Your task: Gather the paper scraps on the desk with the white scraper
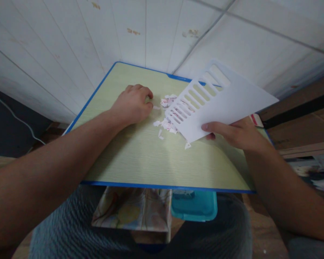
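My right hand (236, 132) grips the lower edge of a white sheet (226, 104), thumb on top and fingers underneath. A row of long rounded slots is cut along the sheet's left side, and the sheet is tilted above the table. Beneath and beside it lies a loose heap of small white and pinkish paper scraps (169, 125), partly seen through the slots. My left hand (135, 103) rests on the table left of the heap, fingers bent, with a gap between thumb and index finger. One thin scrap (156, 107) lies just off its thumb.
The small pale green table (151, 158) has a blue edge and stands against a white panelled wall (129, 32). Below its front edge are a patterned fabric box (132, 212) and a teal plastic container (196, 207). Cardboard boxes (307, 126) stand at the right.
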Motion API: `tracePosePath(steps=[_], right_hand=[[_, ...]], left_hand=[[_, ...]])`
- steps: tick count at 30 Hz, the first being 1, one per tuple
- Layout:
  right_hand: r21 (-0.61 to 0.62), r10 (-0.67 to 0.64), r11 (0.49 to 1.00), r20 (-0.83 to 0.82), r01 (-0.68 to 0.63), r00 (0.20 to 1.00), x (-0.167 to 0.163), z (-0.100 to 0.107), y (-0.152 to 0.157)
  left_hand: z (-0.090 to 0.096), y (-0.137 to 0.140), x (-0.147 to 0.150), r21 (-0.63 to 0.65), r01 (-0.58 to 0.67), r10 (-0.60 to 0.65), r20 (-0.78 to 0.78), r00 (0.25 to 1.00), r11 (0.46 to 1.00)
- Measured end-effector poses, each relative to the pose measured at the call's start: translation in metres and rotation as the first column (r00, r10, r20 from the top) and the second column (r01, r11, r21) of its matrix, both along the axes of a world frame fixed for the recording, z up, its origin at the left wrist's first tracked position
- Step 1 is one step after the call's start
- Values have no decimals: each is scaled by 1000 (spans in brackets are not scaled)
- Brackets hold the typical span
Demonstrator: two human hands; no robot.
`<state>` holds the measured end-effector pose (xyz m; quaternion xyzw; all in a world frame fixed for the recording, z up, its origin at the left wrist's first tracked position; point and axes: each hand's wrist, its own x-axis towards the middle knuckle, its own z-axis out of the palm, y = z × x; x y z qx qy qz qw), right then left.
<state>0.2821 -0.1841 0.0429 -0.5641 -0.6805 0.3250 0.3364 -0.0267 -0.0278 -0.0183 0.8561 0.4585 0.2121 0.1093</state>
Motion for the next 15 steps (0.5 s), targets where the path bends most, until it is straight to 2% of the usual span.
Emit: tracePosePath(steps=[7, 12, 15], right_hand=[[48, 7, 999, -95, -3, 995, -12, 0, -4], [0, 7, 1000, -39, -7, 999, -8, -2, -3], [12, -32, 999, -19, 32, 999, -6, -4, -2]], left_hand=[[3, -3, 1, -27, -5, 5, 8, 1000, 1000], [4, -5, 3, -32, -27, 26, -16, 1000, 999], [4, -4, 2, -32, -18, 18, -3, 1000, 999]])
